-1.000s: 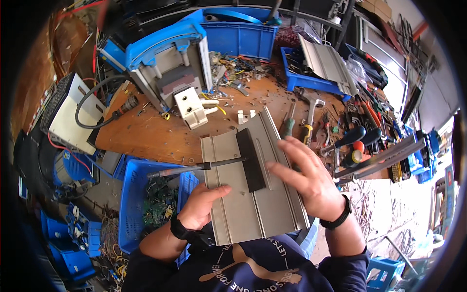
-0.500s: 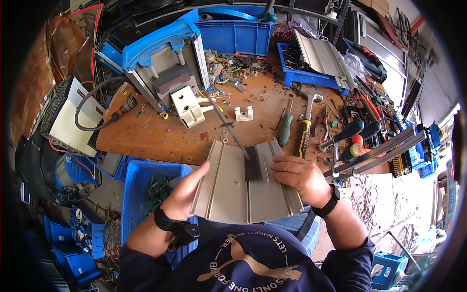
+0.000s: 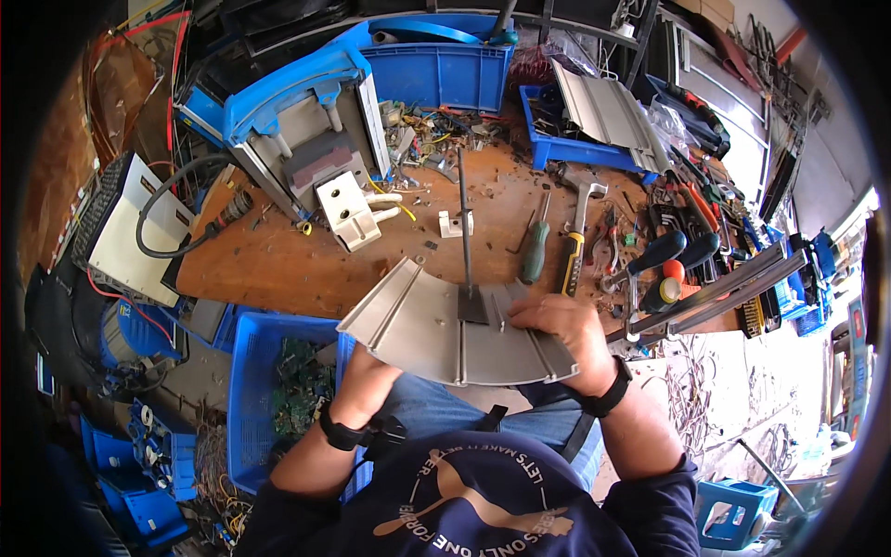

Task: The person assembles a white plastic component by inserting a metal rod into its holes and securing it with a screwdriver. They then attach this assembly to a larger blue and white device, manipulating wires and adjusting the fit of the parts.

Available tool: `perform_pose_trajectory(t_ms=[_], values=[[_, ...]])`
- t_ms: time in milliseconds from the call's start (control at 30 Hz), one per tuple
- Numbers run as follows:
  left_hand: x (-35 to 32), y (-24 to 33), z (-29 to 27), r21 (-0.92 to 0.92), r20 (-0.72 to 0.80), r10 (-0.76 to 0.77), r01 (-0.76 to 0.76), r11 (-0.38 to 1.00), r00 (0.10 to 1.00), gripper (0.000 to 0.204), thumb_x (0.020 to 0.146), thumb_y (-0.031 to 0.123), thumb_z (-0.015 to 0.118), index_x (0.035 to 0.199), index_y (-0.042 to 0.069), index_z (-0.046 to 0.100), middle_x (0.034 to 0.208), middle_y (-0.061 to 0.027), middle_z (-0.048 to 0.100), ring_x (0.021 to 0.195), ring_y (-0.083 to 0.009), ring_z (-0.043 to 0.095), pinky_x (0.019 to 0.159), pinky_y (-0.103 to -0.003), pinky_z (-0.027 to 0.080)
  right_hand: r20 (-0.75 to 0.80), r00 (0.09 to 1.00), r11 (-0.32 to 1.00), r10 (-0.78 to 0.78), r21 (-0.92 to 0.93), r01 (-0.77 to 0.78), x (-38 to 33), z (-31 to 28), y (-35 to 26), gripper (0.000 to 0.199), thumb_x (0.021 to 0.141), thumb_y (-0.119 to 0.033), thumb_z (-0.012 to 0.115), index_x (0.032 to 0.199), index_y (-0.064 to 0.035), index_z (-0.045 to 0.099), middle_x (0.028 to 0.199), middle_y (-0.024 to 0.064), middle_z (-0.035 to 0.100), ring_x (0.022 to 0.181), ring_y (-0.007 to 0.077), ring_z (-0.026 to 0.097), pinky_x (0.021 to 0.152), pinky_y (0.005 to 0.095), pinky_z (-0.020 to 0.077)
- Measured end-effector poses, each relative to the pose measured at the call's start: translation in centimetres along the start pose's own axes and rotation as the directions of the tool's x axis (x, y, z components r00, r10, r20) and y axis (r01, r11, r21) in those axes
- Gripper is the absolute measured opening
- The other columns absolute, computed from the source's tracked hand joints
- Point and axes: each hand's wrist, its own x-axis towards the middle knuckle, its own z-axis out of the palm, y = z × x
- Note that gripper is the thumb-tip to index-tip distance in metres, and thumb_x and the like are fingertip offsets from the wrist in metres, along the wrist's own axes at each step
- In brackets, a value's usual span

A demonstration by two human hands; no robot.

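Note:
I hold a grey ribbed metal panel (image 3: pixel 427 330) in front of my lap, at the near edge of the wooden workbench (image 3: pixel 306 269). My right hand (image 3: pixel 566 330) grips its right end from above, fingers spread over the ribs. My left hand (image 3: pixel 362 381) supports the panel from underneath and is mostly hidden by it. A thin dark bar (image 3: pixel 464 223) is fixed at the panel's middle and points away from me over the bench.
On the bench lie a green screwdriver (image 3: pixel 535 251), a hammer (image 3: pixel 577 232), a white bracket (image 3: pixel 348 209) and a grey and blue device (image 3: pixel 306 139). A blue crate of circuit boards (image 3: pixel 278 399) stands at my left knee. Hand tools crowd the right side.
The panel has come off the bench toward my lap and now sits tilted. My left hand slid beneath it, and the dark bar swung from lying across to pointing away.

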Motion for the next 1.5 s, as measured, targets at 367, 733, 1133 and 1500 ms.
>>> perform_pose_trajectory(t_ms=[367, 733, 1133, 1500], values=[[0.8, -3.0, 0.7, -0.085, 0.255, 0.009, 0.013, 0.996, 0.967, 0.056, 0.088, 0.016, 0.071, 0.134, -0.001, 0.046, 0.132, -0.0101, 0.053, 0.118, -0.0196, 0.054, 0.102, -0.037, 0.042, -0.155, 0.985, 0.997, 0.077, 0.026, -0.074, -0.1, 3.0, -1.2, 0.022, 0.068, -0.008, 0.074, 0.088, -0.0003, 0.067, 0.093, 0.0181, 0.07, 0.084, 0.0328, 0.069, 0.075, 0.0369, 0.0542], [3.4, -0.8, 6.1, 0.563, 0.02, 0.312, -0.268, 0.782, 0.95, 0.098, 0.061, 0.019, 0.09, 0.139, -0.002, 0.034, 0.138, -0.0225, 0.041, 0.129, -0.0389, 0.041, 0.107, -0.046, 0.036, -0.19, 0.937, 0.953, 0.293, -0.02, -0.302, 3.8, 1.8, -1.4, 0.017, 0.074, -0.012, 0.081, 0.079, 0.0002, 0.07, 0.081, 0.0118, 0.07, 0.074, 0.0247, 0.069, 0.067, 0.0328, 0.0527], [5.2, -0.4, 8.7, 0.445, -0.212, 0.486, -0.359, 0.82, 0.848, 0.081, 0.062, 0.016, 0.088, 0.126, -0.002, 0.042, 0.113, -0.0195, 0.053, 0.106, -0.0376, 0.055, 0.091, -0.045, 0.045, -0.28, 0.943, 0.976, 0.181, -0.068, -0.208, 3.2, 3.1, -2.1, 0.015, 0.07, -0.003, 0.076, 0.08, -0.0002, 0.067, 0.083, 0.0131, 0.07, 0.074, 0.0265, 0.068, 0.069, 0.0327, 0.0524], [5.3, -0.9, 9.1, 0.463, -0.184, 0.575, -0.446, 0.766, 0.797, 0.082, 0.065, 0.019, 0.086, 0.126, -0.007, 0.039, 0.11, -0.0226, 0.054, 0.101, -0.0401, 0.057, 0.084, -0.045, 0.049, -0.391, 0.915, 0.983, 0.102, -0.1, -0.152, 1.6, 3.7, -1.3, 0.013, 0.073, -0.004, 0.077, 0.08, 0.0008, 0.068, 0.084, 0.0123, 0.071, 0.073, 0.0238, 0.066, 0.07, 0.0324, 0.0505]])
